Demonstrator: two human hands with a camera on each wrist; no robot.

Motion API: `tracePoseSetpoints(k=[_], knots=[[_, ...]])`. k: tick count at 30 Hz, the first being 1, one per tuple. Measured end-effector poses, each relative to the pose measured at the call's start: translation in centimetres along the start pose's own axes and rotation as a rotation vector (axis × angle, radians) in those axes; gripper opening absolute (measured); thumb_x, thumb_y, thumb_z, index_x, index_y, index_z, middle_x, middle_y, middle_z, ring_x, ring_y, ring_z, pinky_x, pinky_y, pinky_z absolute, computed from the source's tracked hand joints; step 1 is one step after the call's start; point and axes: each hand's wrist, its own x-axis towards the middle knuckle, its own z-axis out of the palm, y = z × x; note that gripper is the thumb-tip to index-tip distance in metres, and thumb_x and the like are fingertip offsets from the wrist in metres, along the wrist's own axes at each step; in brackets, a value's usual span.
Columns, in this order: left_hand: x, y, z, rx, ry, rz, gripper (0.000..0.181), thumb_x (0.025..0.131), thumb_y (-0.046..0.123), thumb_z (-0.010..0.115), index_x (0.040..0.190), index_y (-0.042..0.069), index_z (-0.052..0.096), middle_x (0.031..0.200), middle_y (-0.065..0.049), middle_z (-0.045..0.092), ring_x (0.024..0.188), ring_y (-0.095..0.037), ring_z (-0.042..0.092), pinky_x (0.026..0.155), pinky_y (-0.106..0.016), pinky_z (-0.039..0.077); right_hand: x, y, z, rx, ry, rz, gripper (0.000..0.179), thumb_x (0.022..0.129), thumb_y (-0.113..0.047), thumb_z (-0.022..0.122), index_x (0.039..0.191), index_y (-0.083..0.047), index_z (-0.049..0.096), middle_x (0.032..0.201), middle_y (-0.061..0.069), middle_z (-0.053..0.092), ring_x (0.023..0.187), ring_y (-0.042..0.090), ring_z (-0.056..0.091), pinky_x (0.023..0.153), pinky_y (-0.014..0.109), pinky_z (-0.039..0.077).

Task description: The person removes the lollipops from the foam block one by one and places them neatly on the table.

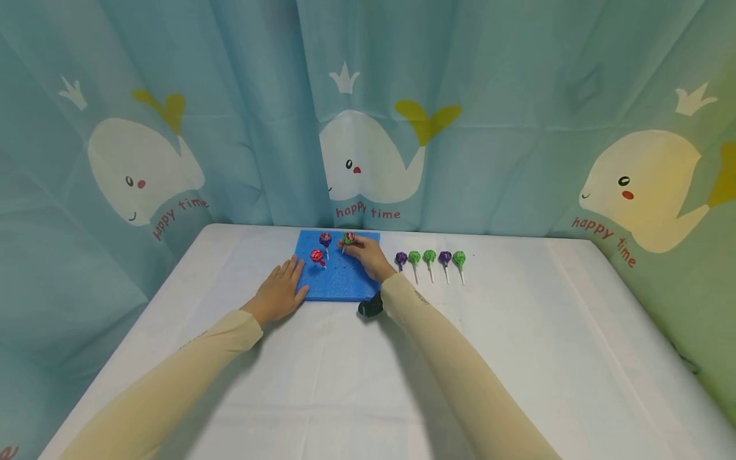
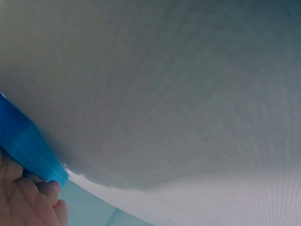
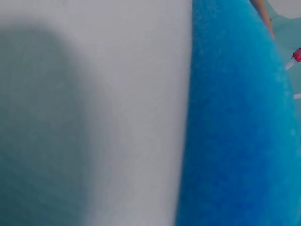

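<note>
A blue foam board [image 1: 339, 287] lies near the far edge of the table. My left hand [image 1: 280, 292] rests with its fingers extended along the board's left edge; the left wrist view shows those fingers [image 2: 47, 202] against its side. With thumb and fingers, my right hand [image 1: 370, 257] pinches a red-and-green lollipop [image 1: 349, 237] over the board's far part. Its lower stick end is too small to judge. Beside it stand a purple-and-red lollipop [image 1: 325, 239] and a red lollipop [image 1: 317, 256], sticks down in the board. Small dark holes dot the board's surface.
Right of the board, several lollipops lie in a row on the white table [image 1: 517, 332], among them a green one [image 1: 430, 255] and a purple one [image 1: 445, 257]. A black device [image 1: 370, 305] sits under my right wrist. A whale-print curtain [image 1: 500, 179] hangs behind the table.
</note>
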Motion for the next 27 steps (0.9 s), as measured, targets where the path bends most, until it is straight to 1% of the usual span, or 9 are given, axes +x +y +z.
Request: tracePoseSetpoints(k=[3, 8, 11, 14, 16, 18, 21, 24, 27], knots=[[0.0, 0.0, 0.0, 0.002, 0.002, 0.002, 0.064, 0.1, 0.032, 0.039, 0.144, -0.012, 0.022, 0.151, -0.032, 0.019, 0.14, -0.045, 0.023, 0.114, -0.055, 0.021, -0.1, 0.0, 0.0, 0.007, 0.002, 0.005, 0.031, 0.095, -0.004, 0.051, 0.124, 0.002, 0.058, 0.128, 0.018, 0.059, 0.126, 0.024, 0.053, 0.107, 0.032, 0.04], [0.1, 0.1, 0.4, -0.006, -0.002, 0.003, 0.064, 0.099, 0.032, 0.039, 0.144, -0.011, 0.022, 0.151, -0.032, 0.019, 0.139, -0.046, 0.023, 0.114, -0.055, 0.021, -0.3, 0.2, -0.1, 0.083, 0.014, 0.014, 0.031, 0.095, -0.001, 0.048, 0.125, 0.005, 0.056, 0.13, 0.021, 0.057, 0.126, 0.026, 0.052, 0.107, 0.033, 0.04], [0.0, 0.1, 0.6, -0.007, 0.0, 0.002, 0.064, 0.099, 0.032, 0.039, 0.144, -0.011, 0.022, 0.151, -0.032, 0.02, 0.139, -0.045, 0.023, 0.114, -0.055, 0.021, -0.2, 0.5, -0.2, 0.145, 0.026, 0.017, 0.033, 0.095, 0.0, 0.047, 0.126, 0.007, 0.054, 0.131, 0.023, 0.055, 0.127, 0.028, 0.052, 0.106, 0.032, 0.041], [0.0, 0.1, 0.7, -0.007, -0.01, 0.0, 0.065, 0.1, 0.033, 0.038, 0.144, -0.011, 0.022, 0.151, -0.032, 0.019, 0.14, -0.045, 0.022, 0.114, -0.055, 0.02, -0.1, 0.7, -0.3, 0.242, 0.046, 0.03, 0.034, 0.095, 0.001, 0.047, 0.128, 0.008, 0.051, 0.133, 0.024, 0.053, 0.127, 0.029, 0.051, 0.105, 0.031, 0.042], [0.0, 0.2, 0.6, -0.008, -0.015, -0.005, 0.065, 0.099, 0.033, 0.038, 0.144, -0.011, 0.021, 0.152, -0.031, 0.018, 0.14, -0.045, 0.022, 0.115, -0.055, 0.02, -0.1, 0.6, -0.3, 0.304, 0.063, 0.045, 0.035, 0.095, 0.0, 0.048, 0.129, 0.008, 0.051, 0.133, 0.024, 0.053, 0.127, 0.029, 0.051, 0.103, 0.031, 0.043], [-0.1, 0.2, 0.4, -0.014, -0.018, -0.008, 0.065, 0.099, 0.033, 0.039, 0.145, -0.01, 0.021, 0.152, -0.031, 0.018, 0.14, -0.045, 0.021, 0.115, -0.055, 0.019, -0.1, 0.4, -0.4, 0.342, 0.072, 0.063, 0.036, 0.095, -0.002, 0.049, 0.13, 0.007, 0.051, 0.133, 0.023, 0.053, 0.126, 0.028, 0.052, 0.102, 0.031, 0.044], [-0.1, 0.1, 0.2, -0.018, -0.015, -0.013, 0.065, 0.099, 0.033, 0.04, 0.145, -0.01, 0.022, 0.152, -0.031, 0.018, 0.14, -0.045, 0.021, 0.115, -0.055, 0.019, -0.1, 0.1, -0.3, 0.343, 0.072, 0.089, 0.036, 0.095, -0.005, 0.051, 0.13, 0.005, 0.052, 0.133, 0.022, 0.055, 0.125, 0.028, 0.053, 0.1, 0.031, 0.046], [-0.1, 0.1, 0.0, -0.014, -0.012, -0.01, 0.065, 0.099, 0.032, 0.04, 0.144, -0.011, 0.022, 0.151, -0.031, 0.018, 0.14, -0.045, 0.021, 0.115, -0.055, 0.019, 0.0, -0.1, -0.3, 0.323, 0.067, 0.096, 0.036, 0.095, -0.005, 0.052, 0.129, 0.004, 0.053, 0.131, 0.023, 0.055, 0.121, 0.027, 0.057, 0.097, 0.03, 0.048], [0.0, 0.1, -0.1, -0.005, -0.01, -0.01, 0.064, 0.1, 0.032, 0.039, 0.144, -0.011, 0.022, 0.152, -0.031, 0.018, 0.14, -0.045, 0.021, 0.115, -0.055, 0.02, -0.1, -0.4, -0.3, 0.291, 0.07, 0.091, 0.034, 0.094, -0.007, 0.053, 0.127, 0.004, 0.055, 0.129, 0.023, 0.057, 0.109, 0.021, 0.064, 0.094, 0.029, 0.05]])
